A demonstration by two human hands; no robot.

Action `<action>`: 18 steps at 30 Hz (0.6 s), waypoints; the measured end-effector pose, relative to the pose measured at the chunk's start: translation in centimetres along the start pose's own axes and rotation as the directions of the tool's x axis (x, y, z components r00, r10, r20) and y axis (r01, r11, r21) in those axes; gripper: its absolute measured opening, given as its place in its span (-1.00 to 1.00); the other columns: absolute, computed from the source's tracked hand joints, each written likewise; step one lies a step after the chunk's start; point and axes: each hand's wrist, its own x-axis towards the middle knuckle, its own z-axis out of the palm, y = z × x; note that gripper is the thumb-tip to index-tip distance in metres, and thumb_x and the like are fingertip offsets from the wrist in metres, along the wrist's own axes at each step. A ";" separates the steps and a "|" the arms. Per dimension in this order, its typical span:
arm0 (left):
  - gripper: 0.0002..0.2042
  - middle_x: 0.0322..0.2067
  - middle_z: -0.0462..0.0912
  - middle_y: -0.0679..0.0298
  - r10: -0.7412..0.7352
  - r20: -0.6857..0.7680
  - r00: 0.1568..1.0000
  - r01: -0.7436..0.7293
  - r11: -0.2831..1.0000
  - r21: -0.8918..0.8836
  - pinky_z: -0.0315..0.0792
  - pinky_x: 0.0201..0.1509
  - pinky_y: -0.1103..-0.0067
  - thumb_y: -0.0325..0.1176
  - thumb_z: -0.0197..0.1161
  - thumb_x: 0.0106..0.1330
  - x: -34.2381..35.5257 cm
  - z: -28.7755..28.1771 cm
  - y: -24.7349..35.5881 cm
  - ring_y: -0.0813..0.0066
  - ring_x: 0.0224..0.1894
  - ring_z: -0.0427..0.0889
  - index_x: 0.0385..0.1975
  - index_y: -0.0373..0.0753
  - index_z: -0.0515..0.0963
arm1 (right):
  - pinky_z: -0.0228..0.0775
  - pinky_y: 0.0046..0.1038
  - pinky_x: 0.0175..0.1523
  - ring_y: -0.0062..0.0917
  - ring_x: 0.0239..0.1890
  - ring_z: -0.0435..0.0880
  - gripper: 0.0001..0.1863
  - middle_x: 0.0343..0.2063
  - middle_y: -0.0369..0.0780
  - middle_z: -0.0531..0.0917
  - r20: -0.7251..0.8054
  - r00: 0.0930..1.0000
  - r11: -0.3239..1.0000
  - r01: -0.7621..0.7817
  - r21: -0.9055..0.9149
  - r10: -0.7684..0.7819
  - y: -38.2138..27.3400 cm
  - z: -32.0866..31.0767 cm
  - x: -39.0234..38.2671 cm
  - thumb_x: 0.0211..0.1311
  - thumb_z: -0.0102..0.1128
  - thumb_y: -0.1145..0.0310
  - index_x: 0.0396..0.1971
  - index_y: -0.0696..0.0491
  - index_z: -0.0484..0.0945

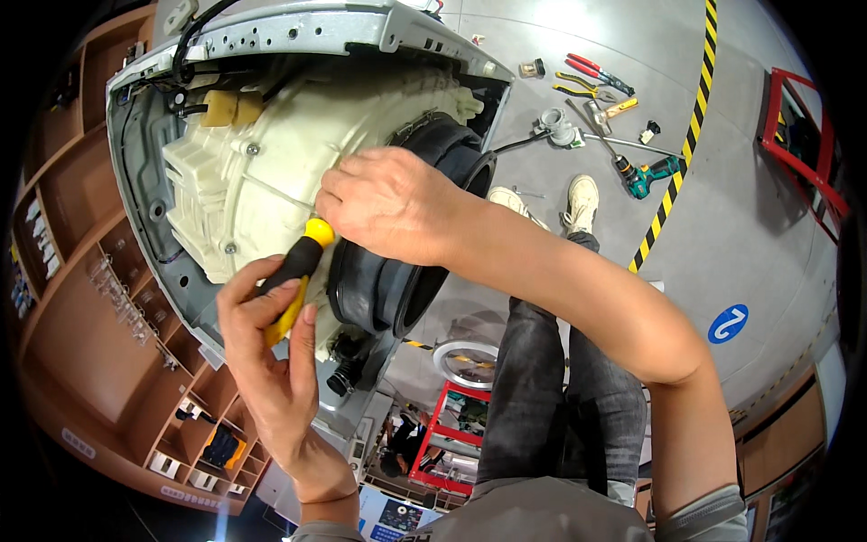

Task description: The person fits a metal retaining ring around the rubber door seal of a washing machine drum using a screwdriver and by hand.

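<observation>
My left hand (280,348) is closed around the black and yellow handle of a screwdriver (303,257). The handle slants up toward my right hand (388,203), and the shaft is hidden from sight. My right hand is curled at the inner edge of a black rubber door gasket (370,289); its fingertips are turned away, so what they grip cannot be made out. The gasket sits on the cream plastic tub (280,172) of an opened washing machine, whose grey metal cabinet (316,27) surrounds the tub. My right forearm crosses over the gasket's opening.
On the floor to the right lie red-handled pliers (596,72), yellow-handled pliers (578,88), a hammer (614,110), a green drill (646,176) and a grey pump-like part (558,128). Wooden shelving (81,334) stands left. Red-framed carts (799,135) and a round door ring (442,361) are nearby.
</observation>
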 end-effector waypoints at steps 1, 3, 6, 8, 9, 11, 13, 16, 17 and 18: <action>-0.67 0.16 0.43 0.03 0.029 -0.029 0.999 -0.029 0.999 -0.018 0.47 0.11 0.54 -0.55 0.31 0.32 0.0 0.5 0.2 0.35 0.08 0.52 0.07 -0.34 0.48 | 0.59 -0.43 -0.32 -0.45 -0.39 0.70 -0.92 -0.55 -0.26 0.59 0.034 0.999 1.000 0.001 -0.006 -0.001 0.0 0.0 -0.4 -0.13 0.25 0.41 -0.59 0.08 0.56; -0.67 0.10 0.48 0.03 -0.013 -0.174 0.985 0.002 0.998 -0.058 0.46 0.02 0.62 -0.36 0.26 0.42 -0.6 1.2 0.3 0.39 0.00 0.52 0.11 -0.31 0.45 | 0.60 -0.43 -0.32 -0.45 -0.35 0.73 -0.93 -0.52 -0.25 0.62 0.108 0.994 1.000 0.001 -0.016 0.001 -0.1 -0.1 -0.2 -0.10 0.25 0.41 -0.58 0.08 0.57; -0.72 -0.07 0.52 0.06 -0.504 -0.176 0.846 0.521 0.851 0.062 0.42 0.02 0.59 -0.33 0.19 0.48 0.0 0.9 1.1 0.40 -0.07 0.52 0.07 -0.33 0.48 | 0.61 -0.43 -0.32 -0.44 -0.34 0.75 -0.93 -0.50 -0.24 0.65 0.218 0.976 0.999 -0.018 -0.033 0.025 -0.2 -0.3 0.2 -0.08 0.25 0.43 -0.55 0.09 0.59; -0.76 -0.09 0.52 0.09 -0.475 -0.136 0.869 0.491 0.863 0.118 0.40 0.06 0.59 -0.39 0.17 0.49 0.4 0.5 1.1 0.43 -0.05 0.51 0.06 -0.34 0.48 | 0.60 -0.43 -0.37 -0.43 -0.38 0.75 -0.93 -0.50 -0.23 0.65 0.272 0.961 0.999 -0.039 -0.026 0.045 -0.2 -0.4 0.4 -0.08 0.24 0.44 -0.53 0.10 0.60; -0.76 -0.02 0.51 0.10 -0.333 -0.089 0.939 0.342 0.934 0.108 0.39 0.12 0.59 -0.41 0.17 0.49 0.1 0.0 0.4 0.44 -0.01 0.49 0.07 -0.33 0.46 | 0.60 -0.43 -0.38 -0.44 -0.39 0.75 -0.93 -0.51 -0.23 0.65 0.213 0.977 1.000 -0.013 -0.013 0.015 -0.1 -0.4 0.5 -0.08 0.25 0.44 -0.54 0.10 0.59; -0.70 0.08 0.48 0.11 -0.006 0.017 1.000 0.004 0.993 0.121 0.36 0.25 0.53 -0.52 0.25 0.40 0.0 -0.5 -0.4 0.35 0.12 0.49 0.09 -0.33 0.45 | 0.59 -0.41 -0.41 -0.44 -0.42 0.74 -0.92 -0.54 -0.22 0.64 0.092 0.995 0.999 0.044 0.010 -0.045 0.3 -0.1 0.4 -0.09 0.26 0.43 -0.54 0.10 0.58; -0.70 0.11 0.45 0.04 -0.006 0.044 0.999 0.003 0.998 0.060 0.41 0.19 0.47 -0.54 0.28 0.34 -0.2 -0.2 -0.1 0.25 0.07 0.52 0.04 -0.35 0.48 | 0.59 -0.41 -0.41 -0.43 -0.43 0.73 -0.93 -0.54 -0.23 0.63 0.092 0.994 0.997 0.059 0.044 -0.063 0.4 -0.2 -0.3 -0.08 0.26 0.44 -0.54 0.09 0.58; -0.72 0.08 0.48 0.00 -0.229 -0.089 0.969 0.224 0.973 -0.061 0.47 0.03 0.50 -0.56 0.29 0.31 -0.2 0.8 1.3 0.29 0.00 0.53 0.00 -0.36 0.51 | 0.59 -0.41 -0.38 -0.43 -0.42 0.72 -0.93 -0.55 -0.24 0.62 0.157 0.986 0.998 0.054 0.033 -0.059 0.4 -0.2 -0.2 -0.06 0.26 0.43 -0.52 0.07 0.59; -0.73 0.07 0.49 -0.01 -0.397 -0.115 0.911 0.398 0.917 -0.017 0.47 -0.01 0.51 -0.56 0.29 0.31 -0.1 0.7 1.3 0.30 -0.01 0.53 0.00 -0.36 0.52 | 0.59 -0.42 -0.36 -0.43 -0.41 0.72 -0.93 -0.55 -0.25 0.61 0.188 0.981 0.999 0.043 0.015 -0.045 0.3 -0.2 -0.1 -0.06 0.25 0.43 -0.51 0.07 0.59; -0.73 0.04 0.50 -0.01 -0.486 -0.143 0.862 0.494 0.869 0.019 0.46 -0.05 0.52 -0.57 0.29 0.31 0.2 0.7 1.1 0.32 -0.03 0.52 -0.01 -0.37 0.52 | 0.59 -0.42 -0.37 -0.44 -0.42 0.71 -0.93 -0.56 -0.26 0.60 0.155 0.987 1.000 0.029 0.007 -0.030 0.2 0.0 -0.1 -0.06 0.25 0.43 -0.51 0.07 0.59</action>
